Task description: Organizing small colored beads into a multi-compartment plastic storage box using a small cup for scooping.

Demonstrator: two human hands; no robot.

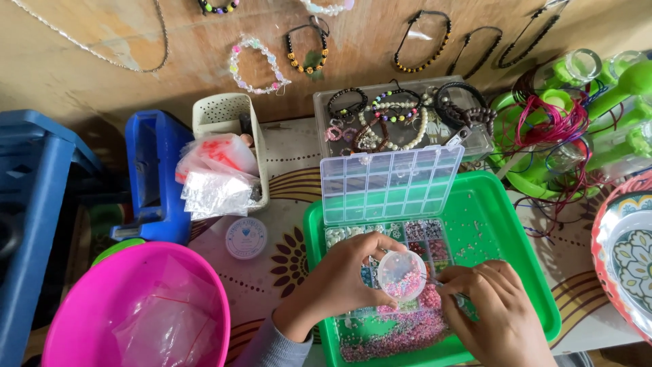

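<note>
The left hand pinches a small round clear lid between thumb and fingers, holding it tilted over the green tray. Pink beads show through the lid and lie heaped in the near part of the tray. The right hand sits just right of the lid, fingers pressed together around something thin (too small to tell what), its tip reaching to the lid's edge.

Under both hands, inside the tray, lies a clear bead box with many compartments of mixed beads; its lid stands open on the far side, leaning back. Loose beads are scattered over the tray's right half.

Beyond the tray, a clear flat case holds bracelets and beaded strings. More bracelets hang on the wooden wall at the far side. To the right lie tangled red and pink cords among green plastic holders, and a patterned plate at the right edge.

To the left, a white basket holds plastic bags, a small round white spool lies on the table, and a pink bowl sits near left with a clear bag inside. A blue container stands beside the basket.
</note>
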